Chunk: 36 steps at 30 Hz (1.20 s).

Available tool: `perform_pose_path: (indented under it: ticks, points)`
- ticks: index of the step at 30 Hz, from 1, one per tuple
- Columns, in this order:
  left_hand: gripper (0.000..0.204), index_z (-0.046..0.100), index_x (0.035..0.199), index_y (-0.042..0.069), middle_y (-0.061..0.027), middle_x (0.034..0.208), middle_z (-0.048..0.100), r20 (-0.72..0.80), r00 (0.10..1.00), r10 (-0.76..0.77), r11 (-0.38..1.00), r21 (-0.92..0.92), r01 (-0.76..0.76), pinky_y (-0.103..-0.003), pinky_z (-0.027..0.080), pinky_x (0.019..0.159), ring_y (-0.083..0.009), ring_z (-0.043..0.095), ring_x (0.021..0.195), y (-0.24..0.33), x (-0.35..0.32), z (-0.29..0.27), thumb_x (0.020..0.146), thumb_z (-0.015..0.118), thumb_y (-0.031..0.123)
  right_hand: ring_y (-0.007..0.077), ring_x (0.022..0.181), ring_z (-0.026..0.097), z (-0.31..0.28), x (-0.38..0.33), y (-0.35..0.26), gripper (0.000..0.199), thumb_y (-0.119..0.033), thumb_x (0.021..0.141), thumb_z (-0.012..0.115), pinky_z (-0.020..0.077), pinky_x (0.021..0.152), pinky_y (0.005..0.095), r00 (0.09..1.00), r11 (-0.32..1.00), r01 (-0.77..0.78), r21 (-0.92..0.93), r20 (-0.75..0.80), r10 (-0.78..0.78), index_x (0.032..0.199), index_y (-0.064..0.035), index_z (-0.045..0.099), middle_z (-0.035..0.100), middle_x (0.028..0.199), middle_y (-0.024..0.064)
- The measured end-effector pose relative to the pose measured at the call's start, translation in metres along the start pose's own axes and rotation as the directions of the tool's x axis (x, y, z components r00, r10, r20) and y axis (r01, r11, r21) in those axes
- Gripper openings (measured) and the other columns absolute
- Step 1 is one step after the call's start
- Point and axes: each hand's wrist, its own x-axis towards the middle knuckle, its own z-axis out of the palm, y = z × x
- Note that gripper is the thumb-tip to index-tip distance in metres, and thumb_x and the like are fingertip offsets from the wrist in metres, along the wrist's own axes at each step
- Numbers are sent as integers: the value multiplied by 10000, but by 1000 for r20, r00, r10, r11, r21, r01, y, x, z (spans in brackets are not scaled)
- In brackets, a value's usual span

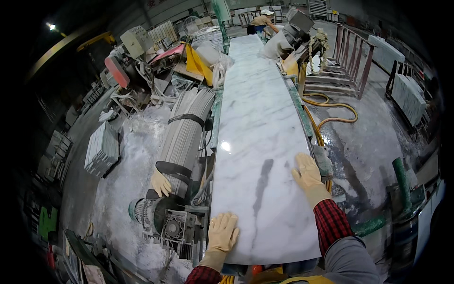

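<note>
Slab [257, 116], long, glossy, veined stone, left hand [223, 232] and right hand [309, 174] flat atop, rubbery-gloved, each grip unclenched

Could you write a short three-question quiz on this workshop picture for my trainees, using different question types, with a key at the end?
1. Multiple choice. Where does the person's gloved right hand rest?
A) On a motor
B) On the marbled slab, near its right edge
C) On a yellow hose

2. True or false. A spare glove can be seen to the left of the slab.

3. Short answer. Which of the person's two hands is placed closer to the slab's near end?

Key
1. B
2. True
3. The left hand
</note>
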Motion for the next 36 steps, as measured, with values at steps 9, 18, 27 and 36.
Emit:
perform_pose_path:
  ticks: [9,18,27,36]
  points:
    - [499,662,1457,146,-161,1555,664,-39,999,-26,1000,-5,26,-594,382,1235,-382,602,1457,-5,-10,14,1001,749,330,456,1477,560,-27,-81,-36,616,-328,1012,687,395,1292,570,1000,999,-8,-45,-6,8,1503,40,630,627,1562,292]
    - [517,634,1490,166,-121,1566,663,-83,995,-50,998,20,52,-650,317,1266,-331,573,1493,-8,-21,24,1025,724,375,465,1483,564,-104,-191,-110,595,-300,1002,703,390,1295,578,998,995,-23,-100,51,28,1489,38,652,642,1547,294]
    - [507,641,1487,160,-124,1578,660,-103,993,-52,998,29,55,-608,326,1256,-328,575,1491,-7,-29,26,1036,719,378,473,1386,616,-136,-242,-142,547,-278,974,723,434,1239,577,1000,999,10,-53,-13,-11,1427,26,677,675,1477,287]
    - [497,642,1484,166,-126,1582,651,-104,993,-52,999,5,52,-617,324,1256,-334,582,1474,-8,-32,30,1031,718,358,526,1327,644,-147,-249,-153,542,-176,943,768,491,1179,603,996,1000,25,13,-89,-23,1436,23,666,690,1429,314]
